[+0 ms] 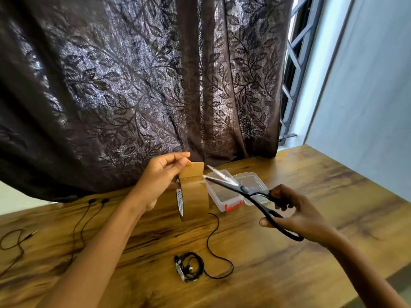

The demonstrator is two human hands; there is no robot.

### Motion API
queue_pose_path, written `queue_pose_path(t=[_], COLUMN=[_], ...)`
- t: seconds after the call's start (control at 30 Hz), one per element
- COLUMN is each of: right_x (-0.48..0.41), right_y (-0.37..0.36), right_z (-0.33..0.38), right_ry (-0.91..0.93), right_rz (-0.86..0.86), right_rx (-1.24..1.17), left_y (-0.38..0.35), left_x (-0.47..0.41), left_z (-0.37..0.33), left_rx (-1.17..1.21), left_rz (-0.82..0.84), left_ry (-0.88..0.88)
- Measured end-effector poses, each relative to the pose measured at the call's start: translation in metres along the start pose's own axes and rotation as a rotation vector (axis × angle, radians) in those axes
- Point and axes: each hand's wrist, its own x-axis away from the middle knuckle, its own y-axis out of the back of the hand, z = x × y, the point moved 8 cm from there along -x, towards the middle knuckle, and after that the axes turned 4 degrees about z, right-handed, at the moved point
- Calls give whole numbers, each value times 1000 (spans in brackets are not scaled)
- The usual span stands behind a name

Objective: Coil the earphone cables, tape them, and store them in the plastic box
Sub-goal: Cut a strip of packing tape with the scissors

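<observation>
Wooden table (pixel 311 196) by curtain | our left hand (pixel 160 181) grips tape roll (pixel 193 196), flap raised for cutting | right hand (pixel 295 210) grips open scissors (pixel 244 190) | coiled earphones (pixel 191 266) near; box (pixel 224 192) far

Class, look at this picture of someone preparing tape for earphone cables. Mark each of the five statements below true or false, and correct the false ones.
1. The left hand holds a roll of brown tape with a strip pulled up. True.
2. The scissors in the right hand are closed. False: the blades are open, at the edge of the pulled strip.
3. The plastic box already holds a coiled cable. False: it stands open and looks empty.
4. A coiled black earphone cable lies on the table, with one end trailing loose. True.
5. Every cable on the table is coiled. False: another earphone cable lies uncoiled at the left.
</observation>
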Motion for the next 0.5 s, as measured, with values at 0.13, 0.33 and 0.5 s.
queue_pose_path(t=[0.13,0.33,0.5], right_x=[-9,-26,-37], right_y=[-1,-2,-7], right_z=[8,34,49], right_ry=[60,203,266], right_rz=[8,31,106], right_rx=[70,129,173], left_y=[1,-4,-9], left_x=[-1,2,3], left_z=[1,0,1], left_rx=[20,1,10], left_rz=[28,128,188], left_ry=[15,13,27])
